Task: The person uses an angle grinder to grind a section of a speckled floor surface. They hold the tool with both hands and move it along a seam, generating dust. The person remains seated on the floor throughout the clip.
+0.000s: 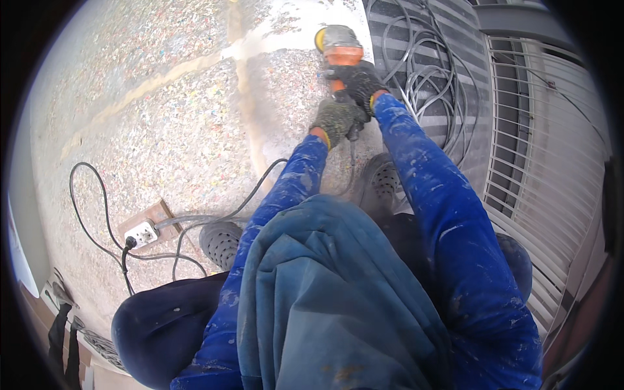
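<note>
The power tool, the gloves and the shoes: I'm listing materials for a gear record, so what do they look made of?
Power tool: probably hard plastic casing, orange and rigid-looking; blur hides its finish.
Gloves: likely matte knit, from the mottled surface and yellow cuff edges; coating unclear.
Shoes: apparently moulded foam or rubber, dull grey, pierced with holes.

the left sleeve (296,175) and right sleeve (432,185) are long, bright blue and marked with pale smears and spots. the left hand (339,118) is fitted with a mottled grey-green knit glove; the right hand (359,81), with a darker grey glove. each glove has a yellow cuff edge. upper garment (325,292): teal-blue, loose, creased, brownish stain at lower end. trousers (162,318): dark navy. left clog (220,244) and right clog (385,179): grey, perforated uppers.
</note>
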The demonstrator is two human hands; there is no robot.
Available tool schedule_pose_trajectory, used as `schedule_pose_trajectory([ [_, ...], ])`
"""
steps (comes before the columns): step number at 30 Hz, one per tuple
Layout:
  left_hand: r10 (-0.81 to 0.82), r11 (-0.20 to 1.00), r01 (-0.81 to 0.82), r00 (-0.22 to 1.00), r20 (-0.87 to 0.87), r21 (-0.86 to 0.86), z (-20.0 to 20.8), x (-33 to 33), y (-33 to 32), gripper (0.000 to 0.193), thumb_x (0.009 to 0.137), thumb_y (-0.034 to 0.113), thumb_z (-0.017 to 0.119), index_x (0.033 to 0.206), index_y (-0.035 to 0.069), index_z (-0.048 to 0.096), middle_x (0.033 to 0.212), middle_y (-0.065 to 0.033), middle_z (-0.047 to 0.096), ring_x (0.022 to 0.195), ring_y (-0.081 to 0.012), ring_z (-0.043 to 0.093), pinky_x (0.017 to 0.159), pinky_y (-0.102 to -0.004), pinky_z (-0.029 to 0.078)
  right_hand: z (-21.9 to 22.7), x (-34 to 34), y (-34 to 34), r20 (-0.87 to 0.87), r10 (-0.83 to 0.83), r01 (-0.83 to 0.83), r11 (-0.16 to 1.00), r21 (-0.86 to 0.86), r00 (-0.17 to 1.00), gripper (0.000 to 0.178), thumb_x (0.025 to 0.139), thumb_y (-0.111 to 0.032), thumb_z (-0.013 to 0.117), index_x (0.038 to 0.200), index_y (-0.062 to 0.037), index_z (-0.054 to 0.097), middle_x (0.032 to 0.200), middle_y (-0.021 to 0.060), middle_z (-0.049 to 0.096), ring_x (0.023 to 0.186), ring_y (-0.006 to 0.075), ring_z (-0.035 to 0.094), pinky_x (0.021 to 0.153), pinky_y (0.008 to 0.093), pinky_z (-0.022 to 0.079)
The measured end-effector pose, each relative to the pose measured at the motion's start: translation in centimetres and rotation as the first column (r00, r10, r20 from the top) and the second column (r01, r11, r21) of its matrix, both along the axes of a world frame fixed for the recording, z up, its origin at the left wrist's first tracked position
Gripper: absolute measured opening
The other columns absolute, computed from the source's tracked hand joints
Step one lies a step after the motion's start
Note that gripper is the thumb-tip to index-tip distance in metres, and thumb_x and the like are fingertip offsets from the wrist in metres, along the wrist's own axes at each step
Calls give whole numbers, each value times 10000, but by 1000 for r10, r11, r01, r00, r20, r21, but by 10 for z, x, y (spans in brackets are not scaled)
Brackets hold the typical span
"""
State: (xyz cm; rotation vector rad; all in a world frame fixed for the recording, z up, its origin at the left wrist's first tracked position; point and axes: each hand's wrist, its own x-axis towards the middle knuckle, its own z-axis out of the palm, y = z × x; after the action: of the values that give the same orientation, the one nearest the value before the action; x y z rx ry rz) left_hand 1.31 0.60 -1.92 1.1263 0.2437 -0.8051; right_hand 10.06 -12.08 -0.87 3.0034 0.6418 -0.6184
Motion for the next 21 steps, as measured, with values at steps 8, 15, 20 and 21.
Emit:
schedule_pose_trajectory([
  [8, 25, 999, -29, 991, -133, -34, 1, 6, -8, 127, 840, 104, 728, 889, -6, 689, 676, -98, 670, 513, -192, 612, 452, -324, 469, 19, 0, -3, -17, 2, -2, 1000, -21, 1000, 375, 896, -454, 610, 1249, -343, 668, 1193, 36, 694, 1060, 260, 658, 938, 404, 516],
  [15, 67, 995, -59, 993, -98, 81, -6, 2, 30, 140, 874, 130, 698, 917, -3, 700, 736, -83, 692, 558, -176, 623, 506, -300, 486, -16, 15, 32, -61, -11, 21, 986, 167, 998, 395, 890, -489, 602, 1237, -315, 677, 1198, 48, 692, 1049, 277, 658, 933, 417, 514],
  [20, 122, 988, -121, 992, -10, 93, -12, -3, 56, 153, 902, 146, 666, 925, -3, 693, 789, -95, 700, 619, -184, 649, 530, -315, 505, -35, 19, 61, -23, 85, -76, 961, 265, 996, 431, 873, -528, 618, 1217, -279, 691, 1200, 73, 688, 1049, 301, 651, 909, 429, 518],
  [21, 157, 986, -154, 987, -36, 67, -12, -5, 61, 156, 910, 150, 657, 924, -2, 691, 801, -99, 701, 629, -186, 653, 536, -317, 510, -34, 20, 67, -21, 86, -78, 967, 244, 996, 435, 869, -534, 620, 1212, -277, 694, 1202, 77, 686, 1054, 305, 648, 907, 430, 518],
])
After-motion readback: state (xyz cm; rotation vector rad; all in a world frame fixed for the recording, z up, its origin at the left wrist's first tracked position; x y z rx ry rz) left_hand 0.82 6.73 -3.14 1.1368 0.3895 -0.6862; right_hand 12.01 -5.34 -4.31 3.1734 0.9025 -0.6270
